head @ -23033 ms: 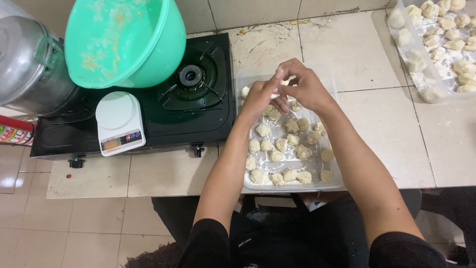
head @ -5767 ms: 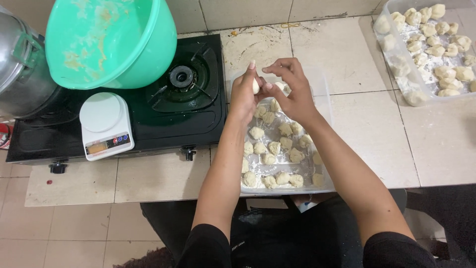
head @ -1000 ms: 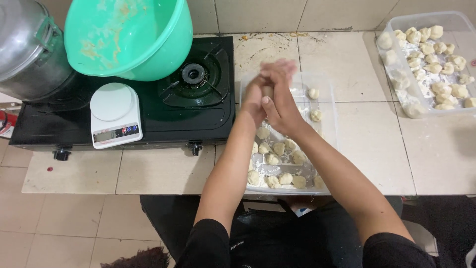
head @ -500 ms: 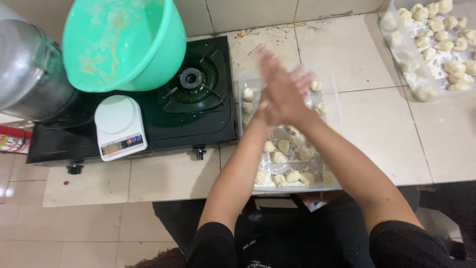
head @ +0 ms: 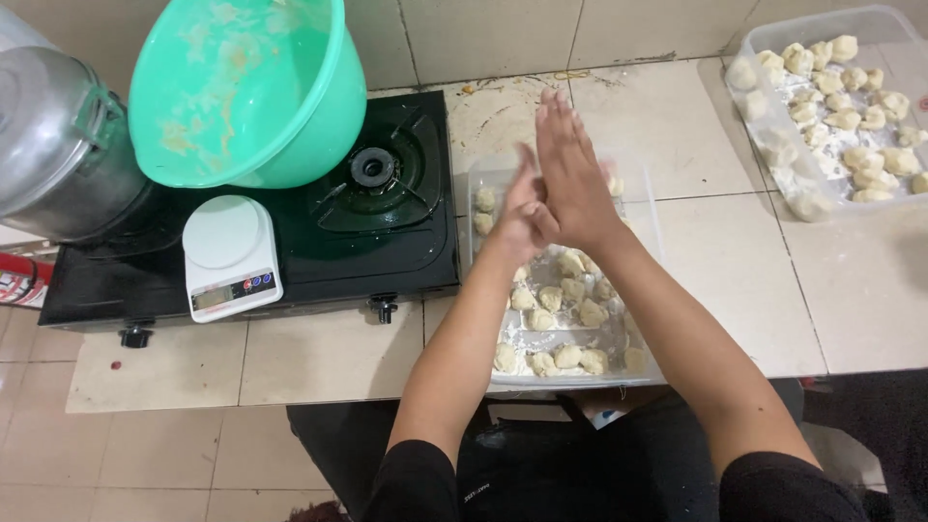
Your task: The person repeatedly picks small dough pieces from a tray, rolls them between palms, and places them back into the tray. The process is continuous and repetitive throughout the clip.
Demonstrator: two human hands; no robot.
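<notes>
Dough pieces (head: 561, 295) lie in a clear tray (head: 646, 217) on the tiled counter (head: 329, 362), right under the hands. The left hand (head: 517, 217) and right hand (head: 570, 174) press palm to palm, fingers straight; whether dough sits between them is hidden. Just left stands a black stove (head: 387, 222) carrying a white scale (head: 230, 253) and green bowl (head: 242, 87).

Bright, even overhead light, soft shadows, mild glare on the black stove (head: 290, 242), hands motion-blurred.
</notes>
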